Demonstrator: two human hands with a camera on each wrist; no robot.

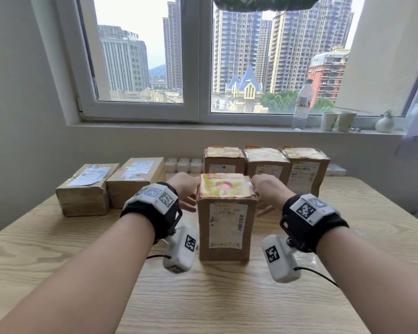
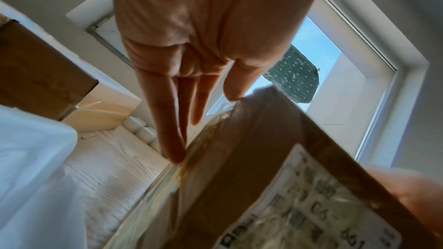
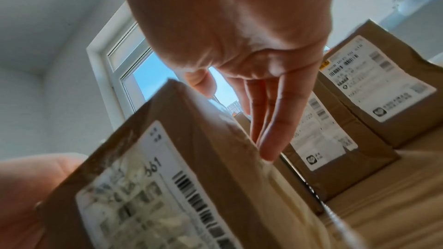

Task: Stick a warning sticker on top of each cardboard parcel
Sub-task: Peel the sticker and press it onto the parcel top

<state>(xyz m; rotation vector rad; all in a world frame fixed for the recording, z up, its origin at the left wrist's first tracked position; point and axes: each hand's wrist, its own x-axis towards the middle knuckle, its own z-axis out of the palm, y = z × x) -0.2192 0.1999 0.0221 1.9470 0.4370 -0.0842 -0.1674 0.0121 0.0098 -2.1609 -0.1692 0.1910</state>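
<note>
So there's a tall brown cardboard parcel standing upright near the middle of the wooden table, and it's wearing a yellow-and-pink sticker that's covering pretty much its whole top, a bit wrinkly at the edges. A white shipping label with a barcode is facing the camera, looking scuffed and half rubbed off.

The left hand is sitting flat against the parcel's left side, fingers straight and together, tips touching the taped edge. The right hand is mirroring it on the right side, fingers straight too, so neither is wrapping around anything.

Behind it, three more parcels are lining up in a row near the wall, all showing the same kind of sticker on top. Two flatter boxes are lying off to the left with only labels on top.
</note>
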